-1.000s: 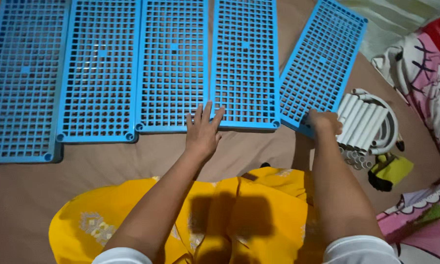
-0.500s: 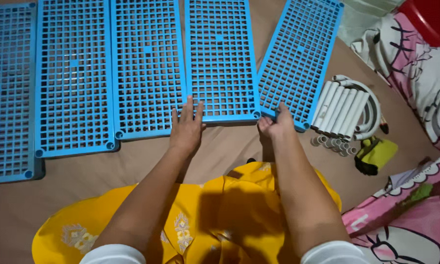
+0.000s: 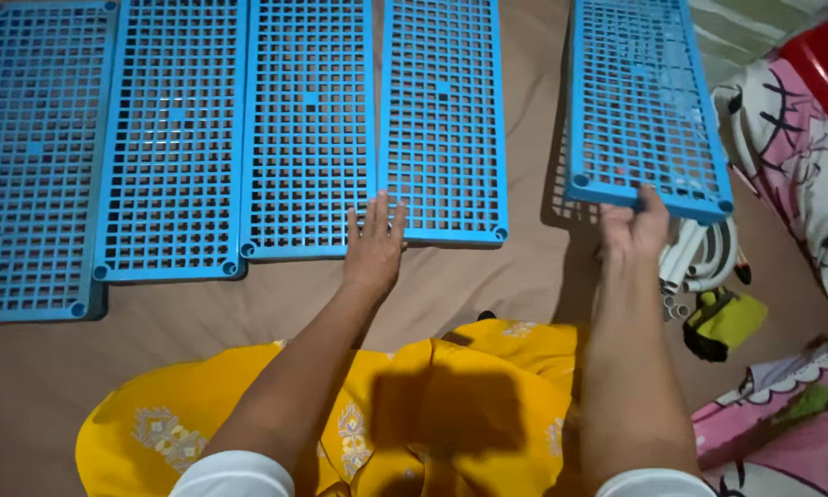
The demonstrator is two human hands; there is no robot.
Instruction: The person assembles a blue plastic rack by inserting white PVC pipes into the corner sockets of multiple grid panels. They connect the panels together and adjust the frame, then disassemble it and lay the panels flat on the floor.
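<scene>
Rightmost blue panel (image 3: 642,101) apparently newly lifted

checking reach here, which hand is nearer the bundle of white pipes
Right. The right hand grips the near edge of the lifted blue grid panel, directly beside the white pipes; the left hand rests on flat panels, far left.

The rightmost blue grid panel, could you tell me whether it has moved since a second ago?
Yes. The right hand has lifted the rightmost blue grid panel and straightened it, opening a gap from the fourth panel.
</scene>
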